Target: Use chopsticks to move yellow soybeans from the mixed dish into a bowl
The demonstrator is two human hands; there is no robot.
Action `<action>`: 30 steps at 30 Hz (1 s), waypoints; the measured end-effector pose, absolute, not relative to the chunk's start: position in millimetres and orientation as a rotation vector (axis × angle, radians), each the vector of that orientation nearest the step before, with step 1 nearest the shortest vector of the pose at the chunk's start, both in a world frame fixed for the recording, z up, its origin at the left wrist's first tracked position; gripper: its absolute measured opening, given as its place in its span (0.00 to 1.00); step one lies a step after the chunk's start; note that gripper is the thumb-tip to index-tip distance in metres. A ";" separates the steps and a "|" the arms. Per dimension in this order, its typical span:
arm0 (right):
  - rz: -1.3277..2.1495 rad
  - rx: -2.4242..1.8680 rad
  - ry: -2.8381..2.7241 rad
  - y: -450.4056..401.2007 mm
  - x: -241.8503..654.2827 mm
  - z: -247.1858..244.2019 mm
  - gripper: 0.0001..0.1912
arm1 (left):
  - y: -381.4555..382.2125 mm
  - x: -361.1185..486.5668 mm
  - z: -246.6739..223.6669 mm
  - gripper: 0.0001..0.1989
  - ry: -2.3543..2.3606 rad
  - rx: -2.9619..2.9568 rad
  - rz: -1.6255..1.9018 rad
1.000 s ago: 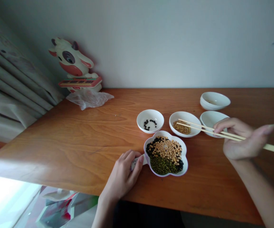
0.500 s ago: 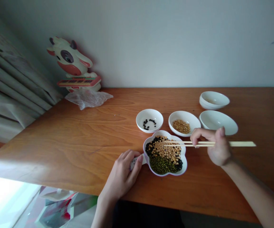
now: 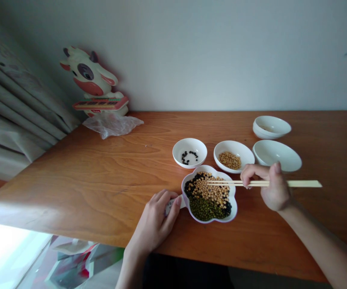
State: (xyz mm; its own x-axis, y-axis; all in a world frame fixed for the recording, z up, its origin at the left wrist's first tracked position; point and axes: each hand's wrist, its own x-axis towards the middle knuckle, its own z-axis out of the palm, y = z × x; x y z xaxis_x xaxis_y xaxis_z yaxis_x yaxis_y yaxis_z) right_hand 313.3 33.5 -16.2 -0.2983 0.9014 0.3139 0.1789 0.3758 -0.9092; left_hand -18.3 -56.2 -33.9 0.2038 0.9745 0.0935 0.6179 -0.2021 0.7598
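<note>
Bare right forearm (image 3: pixel 317 237), slender left hand (image 3: pixel 151 228), dark clothing (image 3: pixel 185 271) below the table edge.

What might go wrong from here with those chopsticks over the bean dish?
The chopsticks in the right hand are right over the beans heaped in the flower-shaped dish, so a slip might push some over the rim onto the table. A bean carried to the nearby soybean bowl could fall on the way. If the left hand loosens on the dish's handle, the dish might shift.
</note>
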 end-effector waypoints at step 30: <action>1.008 -0.923 -1.685 31.6 304.4 -8.5 0.43 | -55.8 -17.7 -33.9 0.12 1.487 1.919 0.781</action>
